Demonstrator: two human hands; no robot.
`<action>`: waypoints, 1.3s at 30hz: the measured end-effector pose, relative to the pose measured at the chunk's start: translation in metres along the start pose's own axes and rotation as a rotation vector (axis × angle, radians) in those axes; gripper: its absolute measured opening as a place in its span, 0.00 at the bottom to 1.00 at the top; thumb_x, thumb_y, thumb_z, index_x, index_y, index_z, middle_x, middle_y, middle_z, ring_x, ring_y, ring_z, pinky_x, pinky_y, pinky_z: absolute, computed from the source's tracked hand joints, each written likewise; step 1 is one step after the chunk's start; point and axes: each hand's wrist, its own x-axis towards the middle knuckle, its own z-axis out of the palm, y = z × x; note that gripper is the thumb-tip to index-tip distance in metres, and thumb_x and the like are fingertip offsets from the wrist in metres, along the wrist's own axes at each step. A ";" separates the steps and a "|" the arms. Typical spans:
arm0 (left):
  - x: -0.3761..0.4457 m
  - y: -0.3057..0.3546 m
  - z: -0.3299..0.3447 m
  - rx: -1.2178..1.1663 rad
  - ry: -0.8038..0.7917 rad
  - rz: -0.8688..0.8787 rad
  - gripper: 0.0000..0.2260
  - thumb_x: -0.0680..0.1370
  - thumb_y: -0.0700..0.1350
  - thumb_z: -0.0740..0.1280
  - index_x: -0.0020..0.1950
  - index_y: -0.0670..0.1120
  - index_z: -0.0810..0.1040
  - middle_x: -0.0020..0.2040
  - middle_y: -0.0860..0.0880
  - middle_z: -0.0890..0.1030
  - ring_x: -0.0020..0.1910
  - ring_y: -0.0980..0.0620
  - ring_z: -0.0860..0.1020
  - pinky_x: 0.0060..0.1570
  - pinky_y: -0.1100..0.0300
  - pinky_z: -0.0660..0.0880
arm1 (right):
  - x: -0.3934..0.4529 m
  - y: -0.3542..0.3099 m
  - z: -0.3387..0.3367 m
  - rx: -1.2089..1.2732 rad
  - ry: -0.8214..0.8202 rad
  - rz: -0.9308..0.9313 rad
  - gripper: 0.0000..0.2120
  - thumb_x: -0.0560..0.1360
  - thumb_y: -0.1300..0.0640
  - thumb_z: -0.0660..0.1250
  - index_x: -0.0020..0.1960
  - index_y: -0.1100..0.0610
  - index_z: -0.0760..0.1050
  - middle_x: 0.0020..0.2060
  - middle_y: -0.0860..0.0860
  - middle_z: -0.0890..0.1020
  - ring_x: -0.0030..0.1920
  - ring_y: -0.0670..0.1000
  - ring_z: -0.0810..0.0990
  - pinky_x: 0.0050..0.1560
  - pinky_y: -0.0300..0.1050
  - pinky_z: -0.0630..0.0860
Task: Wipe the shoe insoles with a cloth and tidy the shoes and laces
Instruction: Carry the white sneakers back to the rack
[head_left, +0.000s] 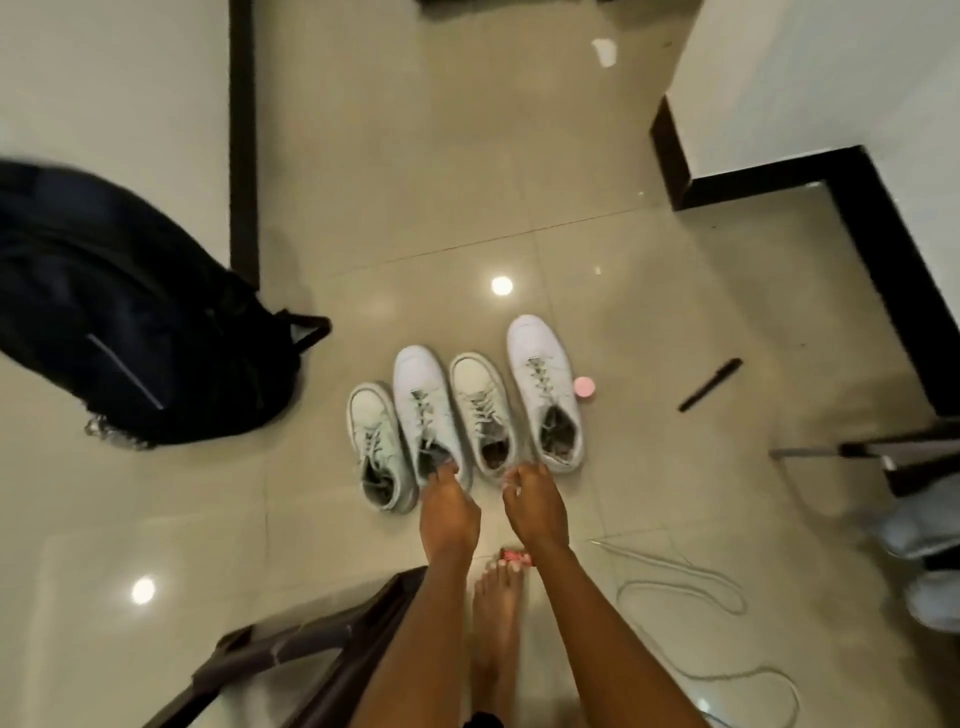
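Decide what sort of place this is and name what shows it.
Probably a room or hallway in a home: glossy floor tiles, four shoes lined up, a backpack by the wall.

Glossy beige tiled floor (519, 182), white walls (104, 78), black skirting (243, 140).

Head view, steeply down, floor (597, 156) well below.

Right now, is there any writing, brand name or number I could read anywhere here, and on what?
None can be read.
Four white shoes: no logo or lettering shows.
Black backpack: only a plain pale stripe.
Small pink-and-white item by the foot: blurred, any print is unreadable.
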 end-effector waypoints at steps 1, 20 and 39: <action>0.006 -0.017 -0.001 0.004 0.023 -0.024 0.17 0.77 0.34 0.57 0.65 0.41 0.69 0.63 0.40 0.72 0.63 0.42 0.71 0.57 0.52 0.70 | 0.005 0.000 0.014 -0.061 -0.030 -0.007 0.13 0.76 0.62 0.60 0.59 0.57 0.73 0.61 0.54 0.72 0.60 0.54 0.73 0.54 0.44 0.71; 0.100 -0.153 0.048 -0.175 0.179 -0.359 0.09 0.75 0.40 0.67 0.52 0.38 0.81 0.50 0.38 0.80 0.48 0.39 0.79 0.44 0.54 0.73 | 0.095 0.051 0.087 -0.558 0.051 -0.169 0.14 0.74 0.61 0.65 0.59 0.55 0.77 0.60 0.59 0.74 0.51 0.60 0.80 0.49 0.48 0.77; -0.103 0.066 -0.062 -0.079 0.057 0.016 0.10 0.77 0.39 0.63 0.56 0.43 0.80 0.66 0.44 0.73 0.54 0.43 0.78 0.50 0.55 0.72 | -0.104 -0.030 -0.092 -0.163 0.208 0.176 0.12 0.77 0.53 0.63 0.58 0.56 0.76 0.57 0.57 0.75 0.53 0.58 0.79 0.51 0.47 0.74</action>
